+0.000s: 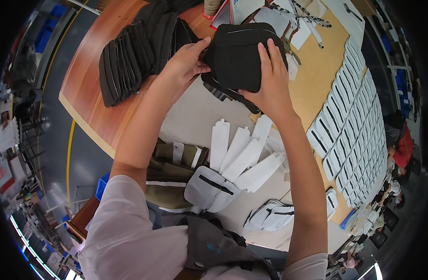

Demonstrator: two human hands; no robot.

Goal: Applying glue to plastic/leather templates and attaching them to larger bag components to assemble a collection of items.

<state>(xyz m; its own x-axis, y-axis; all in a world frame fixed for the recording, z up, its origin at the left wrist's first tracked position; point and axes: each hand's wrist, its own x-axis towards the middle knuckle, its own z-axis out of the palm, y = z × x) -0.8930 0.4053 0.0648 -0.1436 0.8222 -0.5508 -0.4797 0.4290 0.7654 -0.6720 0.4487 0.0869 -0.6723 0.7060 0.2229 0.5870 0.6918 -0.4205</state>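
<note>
Both my hands are on a stack of black fabric panels (235, 56) with rounded corners, at the far middle of the table. My left hand (188, 63) grips its left edge, thumb above and fingers curled at the side. My right hand (273, 86) clasps the right side, with fingers over the top face and the thumb at the near edge. More dark pieces (221, 93) show beneath the stack; how many I cannot tell. To the left of my left hand lie fanned black panels (125, 63) and a further black pile (172, 37).
Long white strips (239, 151) and a grey-white panel with a black slot (211, 189) lie nearer me, beside olive fabric (169, 184). Rows of pale pieces (349, 126) cover the right side. Patterned straps (312, 21) and papers lie at the back. Other people are at far right.
</note>
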